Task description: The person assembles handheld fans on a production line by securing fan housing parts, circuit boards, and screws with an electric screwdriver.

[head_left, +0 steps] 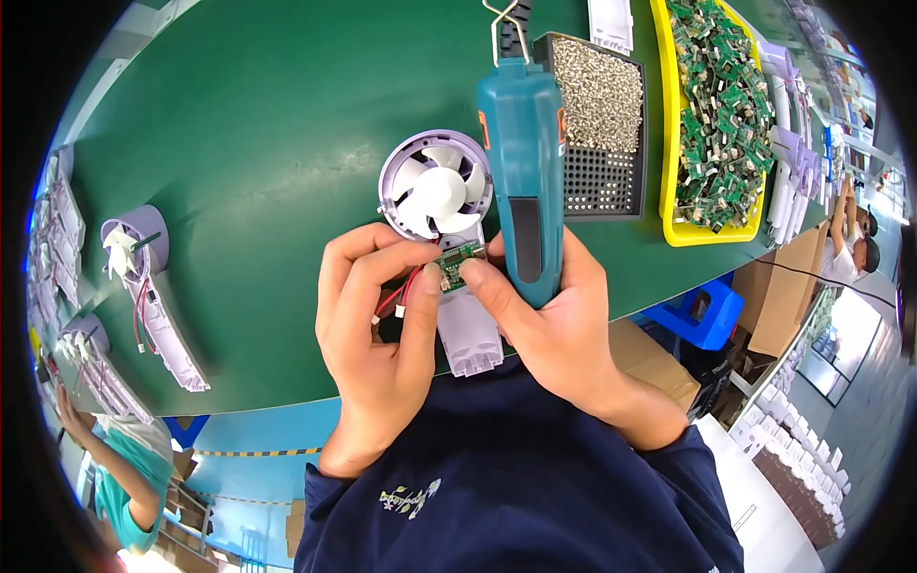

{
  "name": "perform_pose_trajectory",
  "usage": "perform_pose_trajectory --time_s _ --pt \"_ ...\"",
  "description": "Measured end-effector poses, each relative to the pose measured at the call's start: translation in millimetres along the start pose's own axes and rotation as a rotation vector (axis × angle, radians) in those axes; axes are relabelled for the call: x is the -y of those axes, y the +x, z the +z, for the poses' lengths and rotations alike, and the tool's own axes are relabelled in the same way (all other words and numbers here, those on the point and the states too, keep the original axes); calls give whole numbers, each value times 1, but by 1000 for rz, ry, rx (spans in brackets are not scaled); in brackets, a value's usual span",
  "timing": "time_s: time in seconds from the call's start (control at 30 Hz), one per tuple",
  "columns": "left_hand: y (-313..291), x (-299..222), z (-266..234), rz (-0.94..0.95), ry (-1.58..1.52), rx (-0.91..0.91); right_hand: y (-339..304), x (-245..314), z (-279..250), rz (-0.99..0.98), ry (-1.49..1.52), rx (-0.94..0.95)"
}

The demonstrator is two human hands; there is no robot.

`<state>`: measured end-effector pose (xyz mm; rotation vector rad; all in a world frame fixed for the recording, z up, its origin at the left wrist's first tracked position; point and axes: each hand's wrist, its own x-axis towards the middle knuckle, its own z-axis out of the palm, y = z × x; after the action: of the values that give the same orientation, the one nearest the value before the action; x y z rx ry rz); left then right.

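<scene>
Between six and seven o'clock, the dark navy fabric shirt (pixel 535 477) bears a small, pale, multicoloured emblem (pixel 413 499) — a short run of lettering among leaf and flower shapes. Toward eight o'clock, a yellow-and-black striped band (pixel 258 452) marks the smooth blue floor (pixel 267 477) — stripes alone. Other print is too small to read.

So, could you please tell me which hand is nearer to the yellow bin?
Right: the right hand is to the lower left of the yellow bin; the left hand is farther left, across the small circuit board.
</scene>
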<state>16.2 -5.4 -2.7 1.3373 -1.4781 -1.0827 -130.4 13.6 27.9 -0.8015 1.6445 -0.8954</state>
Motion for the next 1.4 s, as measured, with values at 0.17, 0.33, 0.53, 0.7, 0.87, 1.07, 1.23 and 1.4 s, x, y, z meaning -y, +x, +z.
perform_pose_trajectory --time_s 0.17,0.33,0.53,0.7,0.87,1.07,1.23,1.4 --pt "2 -1 -1 -50 -49 18 0 2 2 68 67 -6" --pt "-1 -4 0 -42 -12 -2 2 3 0 81 67 11" --pt "3 -8 0 -123 -30 9 5 5 1 70 70 29" --pt "5 -9 -2 -109 25 49 6 7 3 82 59 6" --pt "4 -13 -6 -132 26 97 9 7 1 81 12 17" --pt "-2 -11 -5 -353 -193 148 6 -9 0 -76 -45 -23" --pt "4 -14 -4 -381 -233 160 -14 7 -51 -364 244 -46" --pt "16 -17 10 -349 -201 162 40 34 -85 -1035 637 337"
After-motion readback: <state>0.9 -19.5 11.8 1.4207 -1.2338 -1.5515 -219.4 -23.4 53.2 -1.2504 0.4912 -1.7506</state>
